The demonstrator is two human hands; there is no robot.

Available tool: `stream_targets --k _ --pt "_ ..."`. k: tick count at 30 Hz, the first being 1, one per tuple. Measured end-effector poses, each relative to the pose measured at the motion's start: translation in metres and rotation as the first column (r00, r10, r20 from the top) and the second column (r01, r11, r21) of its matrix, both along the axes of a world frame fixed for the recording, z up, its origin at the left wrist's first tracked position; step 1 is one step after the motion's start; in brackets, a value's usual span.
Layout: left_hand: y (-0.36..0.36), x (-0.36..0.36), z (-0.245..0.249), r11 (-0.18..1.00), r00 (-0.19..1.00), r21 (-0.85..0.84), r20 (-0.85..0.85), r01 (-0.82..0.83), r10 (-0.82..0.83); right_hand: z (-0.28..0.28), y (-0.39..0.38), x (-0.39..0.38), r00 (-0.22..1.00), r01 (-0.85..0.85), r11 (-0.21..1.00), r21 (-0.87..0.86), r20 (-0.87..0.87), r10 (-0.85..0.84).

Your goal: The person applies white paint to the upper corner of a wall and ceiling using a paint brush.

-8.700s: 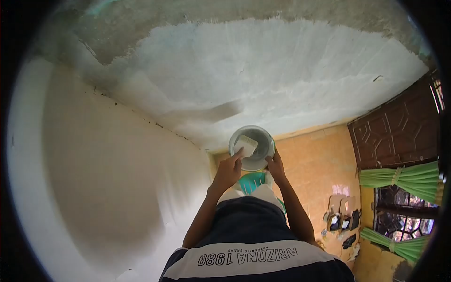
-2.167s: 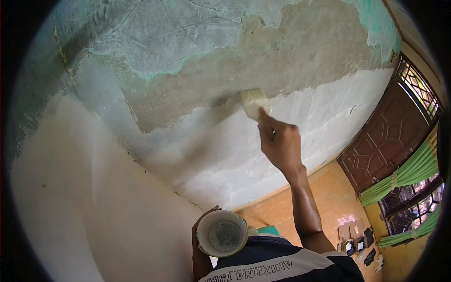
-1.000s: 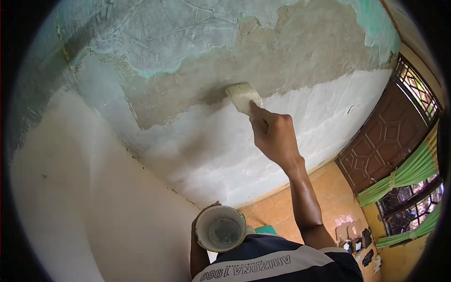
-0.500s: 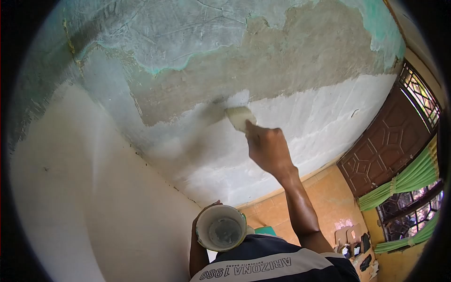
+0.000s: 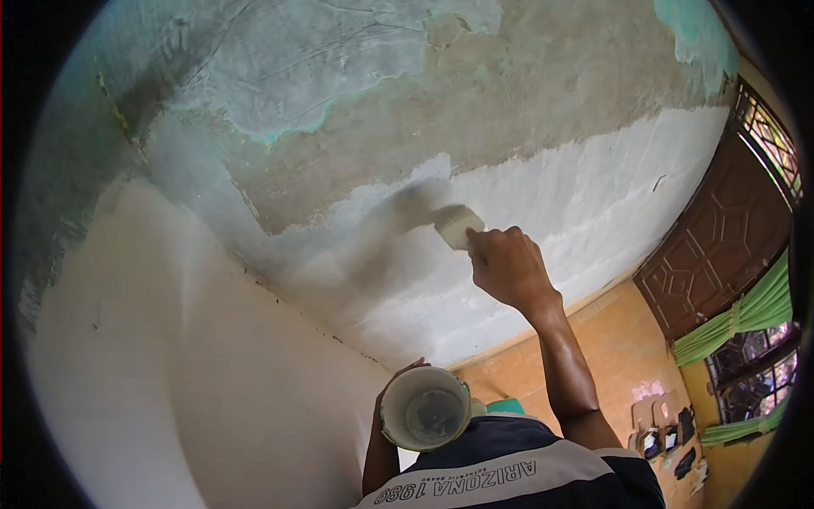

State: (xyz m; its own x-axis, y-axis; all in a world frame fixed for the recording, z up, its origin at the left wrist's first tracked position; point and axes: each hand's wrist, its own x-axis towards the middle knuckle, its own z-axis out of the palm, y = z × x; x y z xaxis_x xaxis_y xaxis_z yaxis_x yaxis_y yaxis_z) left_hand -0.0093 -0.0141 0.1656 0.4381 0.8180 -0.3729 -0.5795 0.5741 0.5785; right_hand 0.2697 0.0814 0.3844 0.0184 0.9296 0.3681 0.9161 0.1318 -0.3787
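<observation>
My right hand [image 5: 511, 265] grips the handle of a wide pale brush [image 5: 459, 226]. The brush is near the white-coated lower band of the wall [image 5: 585, 199], with its shadow falling to the left. Above that band the surface is bare grey-brown, with patches of green paint higher up. Against my body my left hand [image 5: 392, 386] holds a round bucket [image 5: 426, 409] from its left side, most of the fingers hidden behind it. Some greyish-white material lies in the bottom of the bucket.
A white wall [image 5: 254, 373] meets the other at a corner on the left. At the right are a brown door [image 5: 721, 237], green curtains [image 5: 746, 318] and a barred window. Several items lie on the orange tiled floor [image 5: 593, 339], lower right.
My right hand and the brush have moved slightly right and down, away from the upper edge of the white band. The whole view has shifted a little, with the bucket now further right.
</observation>
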Motion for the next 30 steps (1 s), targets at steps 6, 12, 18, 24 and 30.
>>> stream_targets --k 6,12,18,24,30 --pt "0.011 0.032 0.017 0.997 0.991 0.024 -0.112 0.075 -0.072 0.042 0.001 -0.001 0.976 -0.030 0.929 0.369 -0.189 0.106" --pt "0.038 0.065 0.051 0.959 0.932 -0.213 -0.270 0.188 -0.243 0.022 0.006 -0.002 0.990 -0.005 0.908 0.420 -0.128 0.064" --pt "0.045 0.062 0.018 0.899 0.925 -0.307 -0.117 0.312 -0.361 -0.010 -0.004 0.008 0.997 -0.011 0.987 0.163 -0.076 0.023" --pt "0.048 0.051 0.029 0.890 0.920 -0.307 -0.090 0.338 -0.381 0.018 0.002 0.004 0.984 -0.022 0.954 0.298 -0.164 0.074" --pt "0.048 0.041 0.030 0.868 0.905 -0.312 -0.054 0.387 -0.423 0.040 0.001 -0.015 0.972 0.054 0.836 0.546 -0.220 0.081"
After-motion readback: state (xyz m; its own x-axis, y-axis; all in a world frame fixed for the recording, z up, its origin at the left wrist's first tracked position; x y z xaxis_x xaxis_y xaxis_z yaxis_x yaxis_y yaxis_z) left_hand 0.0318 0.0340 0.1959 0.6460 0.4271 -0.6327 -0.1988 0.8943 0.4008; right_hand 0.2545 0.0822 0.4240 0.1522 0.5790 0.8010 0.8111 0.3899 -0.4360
